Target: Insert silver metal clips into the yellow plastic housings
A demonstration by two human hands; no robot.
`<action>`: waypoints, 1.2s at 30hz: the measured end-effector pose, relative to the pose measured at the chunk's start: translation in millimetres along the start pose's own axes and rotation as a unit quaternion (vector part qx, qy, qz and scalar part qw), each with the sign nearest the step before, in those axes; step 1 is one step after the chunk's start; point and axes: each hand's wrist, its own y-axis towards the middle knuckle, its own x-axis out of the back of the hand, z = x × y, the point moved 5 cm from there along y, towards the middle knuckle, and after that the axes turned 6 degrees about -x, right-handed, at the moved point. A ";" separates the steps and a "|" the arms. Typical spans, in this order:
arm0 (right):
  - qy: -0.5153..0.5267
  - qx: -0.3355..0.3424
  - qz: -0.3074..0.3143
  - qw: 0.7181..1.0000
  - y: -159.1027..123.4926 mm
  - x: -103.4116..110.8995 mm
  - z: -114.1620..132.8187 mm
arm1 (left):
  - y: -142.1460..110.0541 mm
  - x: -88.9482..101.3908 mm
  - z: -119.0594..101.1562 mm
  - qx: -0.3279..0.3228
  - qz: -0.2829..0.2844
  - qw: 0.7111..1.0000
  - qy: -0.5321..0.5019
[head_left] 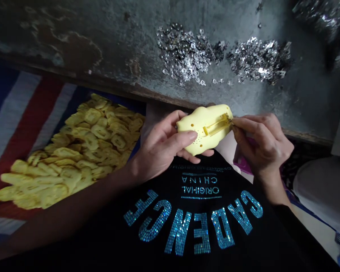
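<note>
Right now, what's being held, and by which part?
A yellow shell, by its hole-dotted end, in the left hand. The right hand pinches beside the slot; anything held there is too small to tell.

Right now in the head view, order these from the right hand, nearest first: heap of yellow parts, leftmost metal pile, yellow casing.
From the right hand:
1. Yellow casing: at its fingertips, held in the left hand.
2. Leftmost metal pile: ahead and left, on the bench.
3. Heap of yellow parts: far left, beyond the left hand.
</note>
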 end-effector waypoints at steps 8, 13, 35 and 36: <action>-0.059 0.021 -0.004 0.998 -7.3 -1.4 4.2 | -4.4 0.3 1.0 -0.016 0.006 1.000 -0.010; -0.077 0.021 0.012 0.997 -8.8 -2.2 7.2 | -7.5 -0.1 2.1 -0.033 0.039 0.999 0.012; 0.154 -0.137 0.049 0.977 -2.0 -7.0 -24.9 | -12.1 -5.2 -3.5 -0.014 0.040 0.995 0.093; 0.183 -0.166 0.045 0.968 -3.3 -8.0 -31.7 | -12.4 -4.7 -3.6 -0.013 0.038 0.995 0.097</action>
